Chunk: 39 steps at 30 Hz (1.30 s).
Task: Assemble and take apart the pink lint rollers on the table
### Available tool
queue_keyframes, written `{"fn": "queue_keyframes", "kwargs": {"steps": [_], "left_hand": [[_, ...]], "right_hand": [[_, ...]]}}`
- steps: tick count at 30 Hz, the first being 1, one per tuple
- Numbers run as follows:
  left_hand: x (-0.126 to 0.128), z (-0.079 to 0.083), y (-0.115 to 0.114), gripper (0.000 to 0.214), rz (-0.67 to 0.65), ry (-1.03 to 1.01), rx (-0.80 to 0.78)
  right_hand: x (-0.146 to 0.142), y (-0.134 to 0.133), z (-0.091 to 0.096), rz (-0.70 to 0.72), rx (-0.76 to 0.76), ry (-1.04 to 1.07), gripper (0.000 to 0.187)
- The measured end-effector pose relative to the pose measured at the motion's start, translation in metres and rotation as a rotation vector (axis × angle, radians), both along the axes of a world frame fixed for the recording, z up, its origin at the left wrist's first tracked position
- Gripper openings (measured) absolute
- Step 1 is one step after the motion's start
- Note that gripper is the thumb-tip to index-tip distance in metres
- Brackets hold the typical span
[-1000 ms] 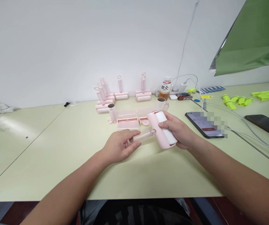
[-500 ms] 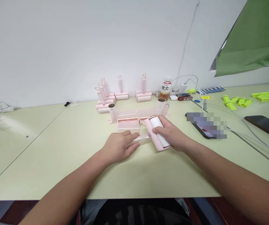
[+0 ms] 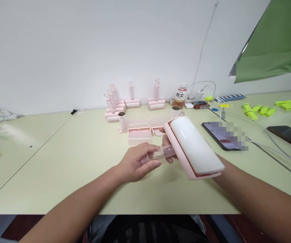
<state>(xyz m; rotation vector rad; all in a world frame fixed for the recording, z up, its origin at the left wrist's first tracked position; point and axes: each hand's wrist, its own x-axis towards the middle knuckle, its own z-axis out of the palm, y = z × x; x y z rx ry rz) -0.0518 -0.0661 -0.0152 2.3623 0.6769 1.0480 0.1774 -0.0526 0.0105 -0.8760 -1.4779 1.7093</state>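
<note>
A lint roller (image 3: pixel 196 145) with a pink casing and a white roll is held tilted above the table. My left hand (image 3: pixel 136 162) is closed round its clear pink handle, fingers and thumb on either side. My right hand (image 3: pixel 166 140) is mostly hidden behind the roller head; its fingers curl round the handle where it meets the head. Just beyond my hands lie an open pink roller casing (image 3: pixel 139 136) and a second casing (image 3: pixel 157 131), partly covered. A paper roll (image 3: pixel 122 123) with a brown core stands left of them, and another roll (image 3: pixel 176 111) stands to the right.
Several pink lint rollers (image 3: pixel 112 116) with heart-shaped handle ends stand along the wall. Beside them are a drink bottle (image 3: pixel 180 97) and white cables. A phone (image 3: pixel 220 136) lies on the right, a dark phone (image 3: pixel 288 138) farther out. Yellow-green pieces (image 3: pixel 258 110) lie behind.
The lint roller's head has been raised and turned, its white roll now facing up towards me. My right hand has moved from the head's side to behind it, at the handle.
</note>
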Motion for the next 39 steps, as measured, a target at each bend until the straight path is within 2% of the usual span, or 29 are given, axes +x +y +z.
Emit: {"fn": "queue_keyframes", "kwargs": {"steps": [2,4,7,10,12,14,16,18,20,23,26,30,36,39], "left_hand": [[0.003,-0.004,-0.003,0.030,-0.036,-0.036,-0.084],[0.006,-0.009,-0.003,0.030,-0.045,-0.070,-0.185],[0.008,-0.014,-0.001,0.033,-0.032,-0.049,-0.266],[0.004,-0.009,0.005,0.038,0.016,0.049,-0.155],[-0.002,-0.003,0.012,0.039,0.070,0.104,-0.004],[-0.011,0.002,0.021,0.034,0.195,0.172,0.101],[-0.019,0.003,0.031,0.027,0.360,0.271,0.125],[-0.025,0.000,0.039,0.031,0.461,0.375,0.106],[-0.027,-0.005,0.044,0.038,0.477,0.443,0.082],[-0.026,-0.012,0.046,0.050,0.428,0.482,0.073],[-0.024,-0.013,0.045,0.052,0.412,0.532,0.085],[-0.022,-0.006,0.040,0.041,0.536,0.565,0.082],[-0.020,-0.004,0.035,0.053,0.554,0.684,-0.025],[-0.021,-0.005,0.037,0.053,0.532,0.562,-0.142]], "right_hand": [[-0.001,0.002,-0.010,0.124,0.164,-0.069,0.061],[-0.003,0.001,-0.020,0.183,0.324,-0.129,0.056],[-0.006,-0.003,-0.027,0.118,0.465,-0.147,0.048],[-0.008,-0.008,-0.023,-0.024,0.514,-0.176,0.042],[-0.009,-0.010,-0.019,-0.119,0.517,-0.174,0.045],[-0.009,-0.010,-0.017,-0.151,0.498,-0.173,0.048],[-0.010,-0.009,-0.019,-0.120,0.446,-0.168,0.047],[-0.011,-0.009,-0.023,-0.047,0.374,-0.148,0.044],[-0.011,-0.010,-0.025,0.041,0.294,-0.157,0.041],[-0.010,-0.014,-0.024,0.185,0.213,-0.268,0.039],[-0.011,-0.017,-0.018,0.325,0.292,-0.389,0.033],[-0.016,-0.019,-0.011,0.461,0.435,-0.507,0.026],[-0.018,-0.018,-0.007,0.457,0.411,-0.616,0.030],[-0.017,-0.017,-0.009,0.419,0.389,-0.618,0.027]]}}
